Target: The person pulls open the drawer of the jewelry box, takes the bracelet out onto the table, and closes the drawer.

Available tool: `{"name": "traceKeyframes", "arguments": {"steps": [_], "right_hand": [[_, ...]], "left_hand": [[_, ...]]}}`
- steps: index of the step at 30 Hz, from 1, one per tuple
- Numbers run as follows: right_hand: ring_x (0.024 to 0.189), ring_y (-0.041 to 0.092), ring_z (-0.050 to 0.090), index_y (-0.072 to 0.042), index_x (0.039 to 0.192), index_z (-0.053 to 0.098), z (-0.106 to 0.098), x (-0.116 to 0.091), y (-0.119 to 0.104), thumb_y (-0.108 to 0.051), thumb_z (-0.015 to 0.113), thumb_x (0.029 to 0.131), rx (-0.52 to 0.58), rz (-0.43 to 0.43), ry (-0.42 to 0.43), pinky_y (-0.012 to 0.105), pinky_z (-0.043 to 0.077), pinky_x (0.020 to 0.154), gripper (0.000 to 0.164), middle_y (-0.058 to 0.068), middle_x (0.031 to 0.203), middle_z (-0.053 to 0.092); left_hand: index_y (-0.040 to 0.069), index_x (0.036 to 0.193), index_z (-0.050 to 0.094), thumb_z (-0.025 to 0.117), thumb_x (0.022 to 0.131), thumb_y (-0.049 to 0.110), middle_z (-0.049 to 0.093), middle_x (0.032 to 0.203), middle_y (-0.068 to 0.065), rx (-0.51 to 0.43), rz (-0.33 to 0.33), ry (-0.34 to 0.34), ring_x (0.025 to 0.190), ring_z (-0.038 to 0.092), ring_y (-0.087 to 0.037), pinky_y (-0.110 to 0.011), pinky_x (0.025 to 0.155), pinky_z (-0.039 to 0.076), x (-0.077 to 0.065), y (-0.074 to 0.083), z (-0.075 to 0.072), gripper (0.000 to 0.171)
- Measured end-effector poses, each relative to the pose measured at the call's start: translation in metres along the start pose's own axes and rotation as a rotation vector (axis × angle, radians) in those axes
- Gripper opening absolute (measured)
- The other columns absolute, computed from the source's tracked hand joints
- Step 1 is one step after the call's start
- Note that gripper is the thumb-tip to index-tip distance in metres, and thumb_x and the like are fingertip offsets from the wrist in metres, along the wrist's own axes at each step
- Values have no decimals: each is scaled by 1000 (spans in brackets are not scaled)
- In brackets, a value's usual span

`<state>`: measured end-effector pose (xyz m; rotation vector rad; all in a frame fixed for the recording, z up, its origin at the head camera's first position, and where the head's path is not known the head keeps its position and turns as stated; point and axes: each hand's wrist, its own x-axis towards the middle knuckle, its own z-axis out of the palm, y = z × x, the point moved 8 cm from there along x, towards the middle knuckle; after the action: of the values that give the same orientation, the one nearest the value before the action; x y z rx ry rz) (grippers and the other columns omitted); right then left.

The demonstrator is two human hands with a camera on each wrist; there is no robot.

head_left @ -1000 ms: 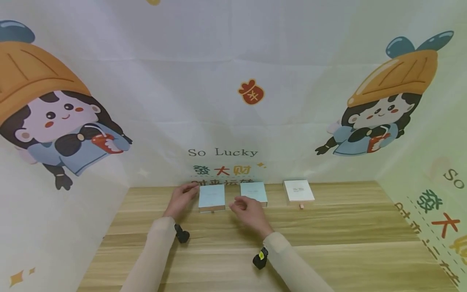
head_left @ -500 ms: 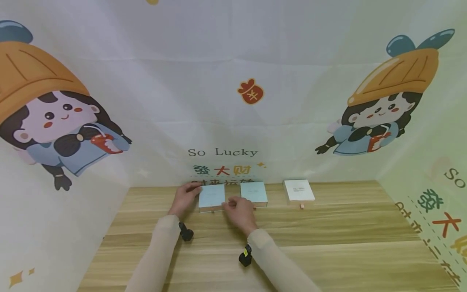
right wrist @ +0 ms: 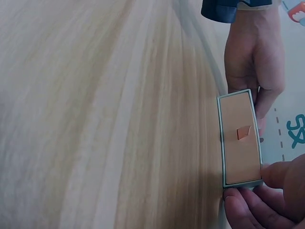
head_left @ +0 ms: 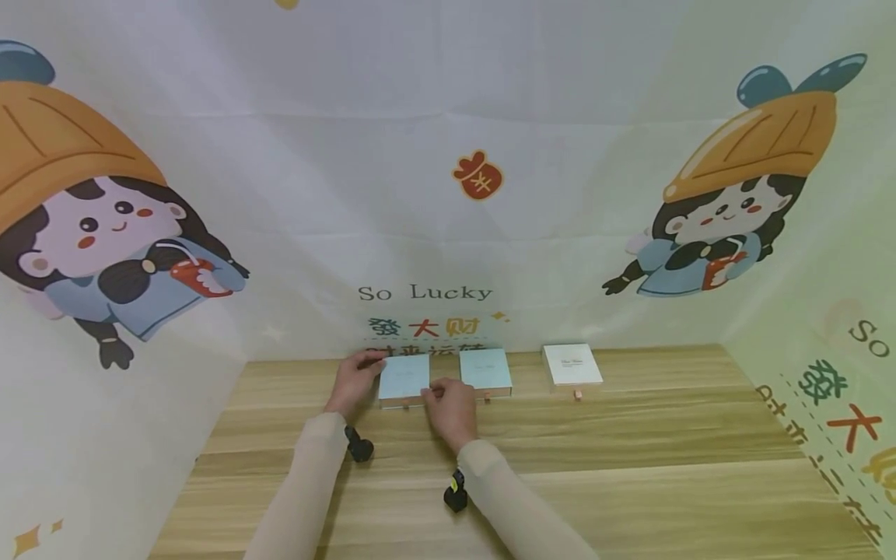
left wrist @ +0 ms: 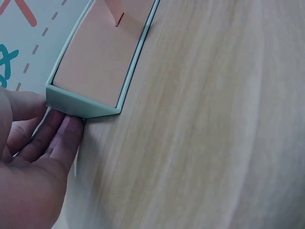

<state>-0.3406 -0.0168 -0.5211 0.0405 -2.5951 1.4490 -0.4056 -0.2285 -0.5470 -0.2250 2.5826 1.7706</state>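
Observation:
A light blue drawer box lies flat at the back left of the table. Its peach drawer front with a small pull tab faces the person. My left hand holds the box's left end, thumb at the upper edge and fingers bent against the side, as the left wrist view shows on the pale green casing. At the opposite end, my right hand grips the right front corner, thumb on top and fingertips low at the side. The drawer is pushed in.
Right of my right hand stands a second light blue box with a tab. Farther right is a white box with a pink tab. A printed cloth wall rises directly behind the wooden table.
My right hand has moved left, from in front of the second box to the first box's right corner. My left hand has shifted slightly right onto its left end. The boxes stay put.

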Motion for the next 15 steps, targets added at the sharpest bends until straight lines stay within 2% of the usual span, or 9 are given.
{"name": "traceKeyframes", "arguments": {"steps": [8, 15], "right_hand": [[79, 19, 72, -4, 100, 79, -1, -4, -3, -17, 73, 95, 4, 23, 6, 35, 59, 71, 15, 9, 89, 78], [75, 17, 70, -5, 97, 79, -1, -4, -2, -16, 74, 94, -11, 18, 13, 33, 58, 69, 13, 8, 86, 77]], "left_hand": [[6, 131, 67, 61, 102, 16, 56, 147, -16, 6, -15, 2, 139, 47, -34, -50, 119, 35, -1, 0, -2, 31], [3, 128, 68, 61, 102, 14, 58, 143, -18, 39, 9, 4, 136, 50, -35, -52, 118, 37, -1, -2, -4, 30]]}}
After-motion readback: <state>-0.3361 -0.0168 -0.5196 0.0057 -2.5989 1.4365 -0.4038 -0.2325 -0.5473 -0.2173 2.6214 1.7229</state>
